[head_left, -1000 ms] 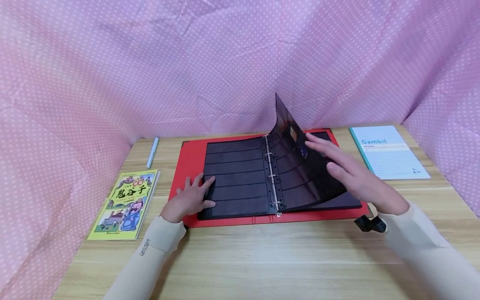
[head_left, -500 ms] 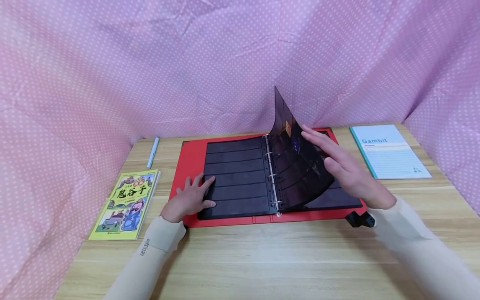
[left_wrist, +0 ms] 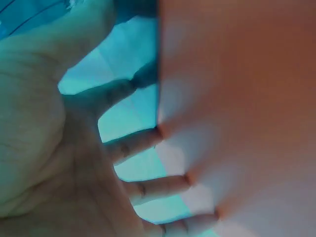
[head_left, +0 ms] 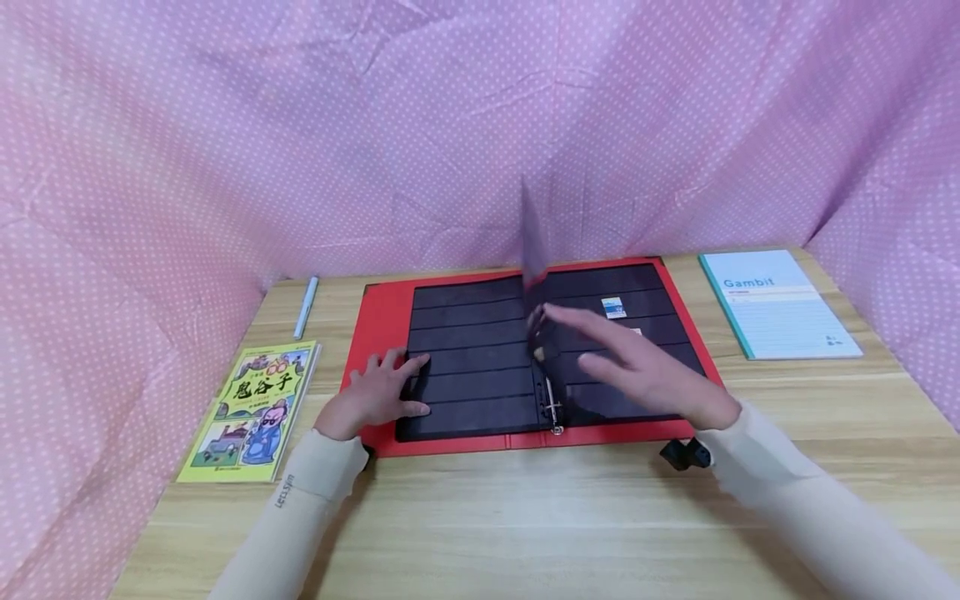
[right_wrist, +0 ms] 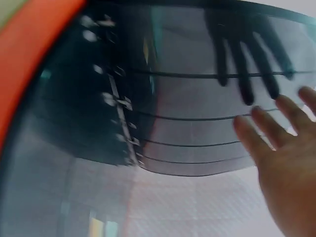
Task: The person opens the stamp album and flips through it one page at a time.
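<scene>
A red ring binder (head_left: 384, 312) lies spread on the table, with black strip-pocket pages on metal rings (head_left: 553, 408). One page (head_left: 533, 242) stands nearly upright over the rings, blurred in the head view. My right hand (head_left: 645, 367) has extended fingers at this page's right face; in the right wrist view the page (right_wrist: 197, 98) mirrors the fingers. My left hand (head_left: 378, 393) rests spread on the left cover and the edge of the left-hand page (head_left: 472, 358). On the right-hand page sits a small blue-and-white stamp (head_left: 613, 307), with another partly hidden behind my right hand.
A yellow comic-style book (head_left: 247, 412) lies on the left, with a light blue pen (head_left: 306, 307) behind it. At the right is a pale blue notebook (head_left: 780, 304) marked Gambit. A pink dotted curtain (head_left: 420, 133) hangs behind the wooden table (head_left: 480, 517).
My right hand has moved left, swinging the page from a rightward slant to nearly upright. The right-hand page and its stamps have come into view. My left hand has stayed almost still.
</scene>
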A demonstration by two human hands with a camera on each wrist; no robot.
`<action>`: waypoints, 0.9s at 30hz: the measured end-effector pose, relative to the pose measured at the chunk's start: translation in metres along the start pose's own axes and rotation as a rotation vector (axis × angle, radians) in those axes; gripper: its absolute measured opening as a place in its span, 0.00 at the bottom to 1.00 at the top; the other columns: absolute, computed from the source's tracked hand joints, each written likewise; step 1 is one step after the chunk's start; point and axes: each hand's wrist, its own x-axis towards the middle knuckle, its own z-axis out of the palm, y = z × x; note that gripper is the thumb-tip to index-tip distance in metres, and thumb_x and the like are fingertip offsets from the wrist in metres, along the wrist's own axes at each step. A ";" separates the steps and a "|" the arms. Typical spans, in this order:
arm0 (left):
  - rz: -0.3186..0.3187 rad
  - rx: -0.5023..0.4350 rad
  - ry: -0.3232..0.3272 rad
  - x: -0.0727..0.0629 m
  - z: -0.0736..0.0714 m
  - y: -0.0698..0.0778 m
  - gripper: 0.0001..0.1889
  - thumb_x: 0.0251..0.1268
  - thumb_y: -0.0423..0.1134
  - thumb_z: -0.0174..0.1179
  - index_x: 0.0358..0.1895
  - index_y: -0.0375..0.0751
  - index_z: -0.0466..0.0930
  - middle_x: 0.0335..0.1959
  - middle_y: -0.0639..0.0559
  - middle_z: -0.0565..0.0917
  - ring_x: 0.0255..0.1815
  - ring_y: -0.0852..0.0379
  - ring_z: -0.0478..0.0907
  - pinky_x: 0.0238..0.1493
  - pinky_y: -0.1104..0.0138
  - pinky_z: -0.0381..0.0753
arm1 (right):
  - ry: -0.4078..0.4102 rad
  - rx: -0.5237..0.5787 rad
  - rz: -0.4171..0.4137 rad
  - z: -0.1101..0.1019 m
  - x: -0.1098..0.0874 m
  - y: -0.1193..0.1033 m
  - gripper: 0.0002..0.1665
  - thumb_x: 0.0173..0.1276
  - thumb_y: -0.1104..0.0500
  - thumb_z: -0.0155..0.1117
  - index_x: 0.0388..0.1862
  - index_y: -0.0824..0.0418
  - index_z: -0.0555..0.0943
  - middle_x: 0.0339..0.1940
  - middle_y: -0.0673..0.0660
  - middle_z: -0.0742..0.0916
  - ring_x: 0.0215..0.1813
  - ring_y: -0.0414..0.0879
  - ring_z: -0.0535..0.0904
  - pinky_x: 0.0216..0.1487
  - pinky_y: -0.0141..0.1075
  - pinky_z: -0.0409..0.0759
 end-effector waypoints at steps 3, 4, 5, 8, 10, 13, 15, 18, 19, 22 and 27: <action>-0.019 -0.131 0.087 0.003 -0.012 -0.006 0.35 0.63 0.51 0.61 0.71 0.44 0.61 0.65 0.37 0.65 0.62 0.37 0.62 0.55 0.43 0.69 | -0.108 -0.070 0.067 0.012 -0.001 0.008 0.27 0.71 0.51 0.57 0.69 0.48 0.68 0.71 0.44 0.66 0.71 0.43 0.58 0.66 0.44 0.63; -0.031 -0.171 0.134 0.003 -0.017 -0.007 0.32 0.66 0.49 0.58 0.69 0.41 0.62 0.63 0.38 0.68 0.60 0.38 0.66 0.54 0.45 0.71 | -0.145 -0.091 0.079 0.016 -0.002 0.010 0.26 0.70 0.51 0.58 0.67 0.49 0.71 0.70 0.44 0.67 0.71 0.43 0.58 0.65 0.45 0.64; -0.043 -0.210 0.186 0.004 -0.021 -0.007 0.29 0.68 0.47 0.56 0.68 0.39 0.64 0.61 0.38 0.70 0.58 0.39 0.68 0.53 0.46 0.73 | -0.179 -0.103 0.086 0.019 -0.002 0.012 0.24 0.70 0.50 0.59 0.64 0.50 0.74 0.70 0.45 0.68 0.71 0.44 0.58 0.64 0.46 0.65; -0.065 -0.291 0.309 0.005 -0.033 -0.006 0.25 0.73 0.45 0.50 0.67 0.38 0.64 0.60 0.39 0.72 0.56 0.42 0.71 0.53 0.49 0.74 | -0.263 -0.117 0.108 0.028 -0.001 0.017 0.21 0.70 0.54 0.59 0.61 0.54 0.77 0.69 0.46 0.70 0.73 0.46 0.55 0.65 0.46 0.63; -0.066 -0.299 0.327 0.006 -0.037 -0.002 0.26 0.73 0.48 0.48 0.69 0.39 0.62 0.63 0.39 0.69 0.60 0.42 0.68 0.56 0.47 0.71 | -0.295 -0.139 0.124 0.033 0.001 0.019 0.21 0.70 0.56 0.58 0.61 0.56 0.77 0.69 0.46 0.69 0.73 0.46 0.53 0.66 0.46 0.62; -0.043 -0.269 0.262 0.008 -0.036 0.006 0.33 0.70 0.52 0.51 0.72 0.41 0.55 0.67 0.37 0.62 0.65 0.37 0.60 0.59 0.43 0.65 | -0.318 -0.176 0.146 0.037 0.004 0.018 0.20 0.71 0.59 0.56 0.62 0.57 0.76 0.69 0.48 0.70 0.74 0.45 0.52 0.67 0.46 0.60; -0.040 -0.205 0.180 0.010 -0.031 0.013 0.39 0.67 0.57 0.53 0.74 0.43 0.50 0.69 0.35 0.59 0.66 0.33 0.56 0.59 0.40 0.63 | -0.327 -0.205 0.153 0.040 0.005 0.016 0.20 0.72 0.60 0.56 0.61 0.58 0.77 0.68 0.48 0.71 0.74 0.46 0.53 0.68 0.47 0.59; -0.046 -0.102 0.074 0.015 -0.019 0.023 0.46 0.61 0.61 0.57 0.76 0.45 0.46 0.70 0.34 0.56 0.65 0.31 0.55 0.56 0.36 0.62 | -0.332 -0.231 0.155 0.040 0.007 0.016 0.20 0.71 0.62 0.56 0.61 0.58 0.77 0.68 0.49 0.71 0.74 0.46 0.53 0.69 0.49 0.56; -0.052 -0.070 0.050 0.018 -0.014 0.026 0.47 0.60 0.63 0.57 0.76 0.46 0.45 0.70 0.34 0.56 0.65 0.30 0.54 0.56 0.35 0.61 | -0.332 -0.234 0.148 0.040 0.007 0.015 0.21 0.70 0.63 0.57 0.61 0.58 0.77 0.68 0.49 0.71 0.74 0.46 0.53 0.68 0.49 0.57; -0.071 -0.007 0.021 0.024 -0.003 0.034 0.49 0.56 0.63 0.60 0.76 0.48 0.46 0.70 0.34 0.55 0.64 0.30 0.54 0.54 0.34 0.62 | -0.322 -0.231 0.126 0.040 0.006 0.017 0.22 0.69 0.65 0.58 0.62 0.58 0.76 0.69 0.50 0.70 0.74 0.47 0.53 0.67 0.49 0.59; -0.084 0.061 0.019 0.028 0.003 0.039 0.50 0.54 0.61 0.63 0.76 0.48 0.47 0.67 0.33 0.57 0.61 0.32 0.56 0.52 0.35 0.66 | -0.236 -0.195 0.216 0.039 0.001 0.023 0.36 0.67 0.57 0.63 0.73 0.53 0.62 0.75 0.51 0.58 0.73 0.49 0.54 0.62 0.46 0.68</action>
